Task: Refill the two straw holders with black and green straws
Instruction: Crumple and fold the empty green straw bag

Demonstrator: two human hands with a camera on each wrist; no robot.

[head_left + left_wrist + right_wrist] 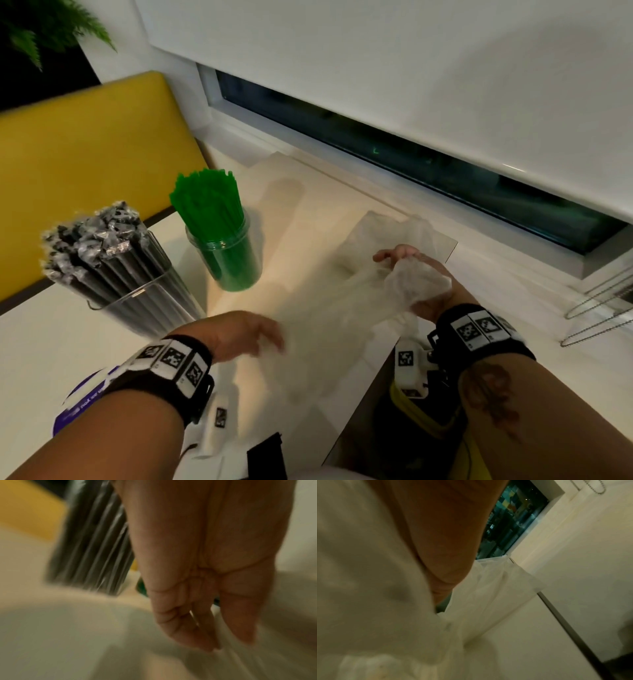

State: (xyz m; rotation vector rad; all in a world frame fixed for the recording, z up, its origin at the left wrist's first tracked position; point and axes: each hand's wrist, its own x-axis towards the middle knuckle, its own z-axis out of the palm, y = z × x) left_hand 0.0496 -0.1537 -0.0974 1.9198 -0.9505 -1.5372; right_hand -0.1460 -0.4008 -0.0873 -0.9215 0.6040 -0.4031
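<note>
Two clear holders stand on the pale table (308,219) at the left. The nearer holder (144,308) is packed with wrapped black straws (102,246); the farther one (226,260) is full of green straws (205,202). In the left wrist view the black straws (96,545) are blurred behind the palm. My right hand (407,270), to the right of the holders, grips a crumpled clear plastic bag (414,284), which also fills the right wrist view (368,574) beside my palm (445,534). The film stretches towards my left hand (260,339), whose relaxed fingers (188,628) hang onto it, blurred.
A yellow seat back (85,154) stands behind the holders. A dark window strip (411,161) runs along the far side under a white blind. Bead chains (599,315) lie at the right. The table's edge (383,370) drops off near my right wrist. A purple-printed disc (82,401) sits at lower left.
</note>
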